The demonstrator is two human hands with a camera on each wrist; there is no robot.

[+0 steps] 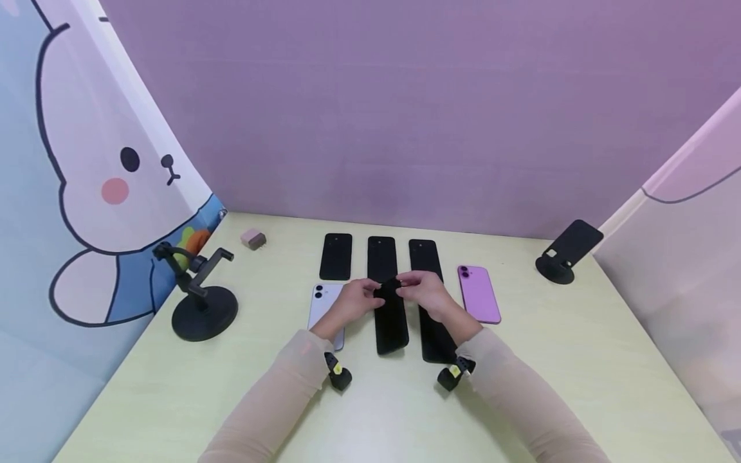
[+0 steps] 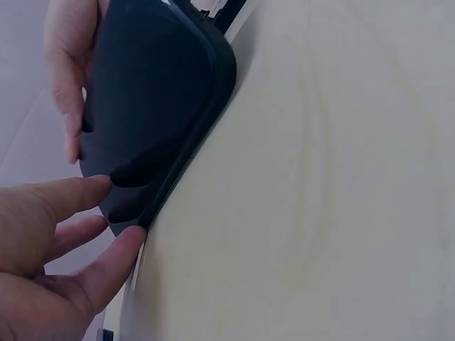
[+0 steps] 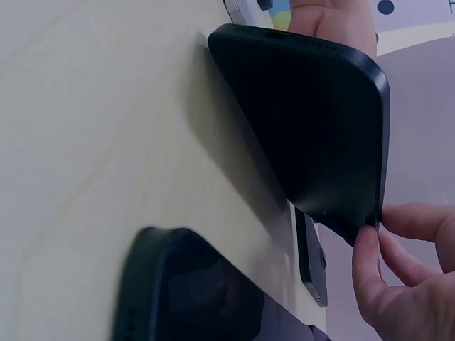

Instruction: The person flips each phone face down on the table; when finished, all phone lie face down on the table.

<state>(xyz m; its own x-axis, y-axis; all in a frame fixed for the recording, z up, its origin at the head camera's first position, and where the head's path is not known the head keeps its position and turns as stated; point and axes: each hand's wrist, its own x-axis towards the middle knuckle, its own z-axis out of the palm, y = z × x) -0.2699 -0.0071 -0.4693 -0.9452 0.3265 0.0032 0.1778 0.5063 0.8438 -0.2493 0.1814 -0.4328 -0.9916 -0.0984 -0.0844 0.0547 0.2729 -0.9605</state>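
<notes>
— Sleeves lead to both hands; what's held?
— Left hand (image 1: 354,299) and right hand (image 1: 424,290) pinch the black phone (image 1: 389,315) between them, tilted off the desk (image 1: 521,386).
— Wrist views?
— Its raised edge (image 3: 313,121).

- Head view's bright and evenly lit, soft light from above, only faint shadows under the hands on the table (image 1: 521,386).
- Wide lens bends the side walls at the edges.
- Both wrist views are super close and soft, and the black phone (image 3: 313,121) shows a dull sheen.
</notes>
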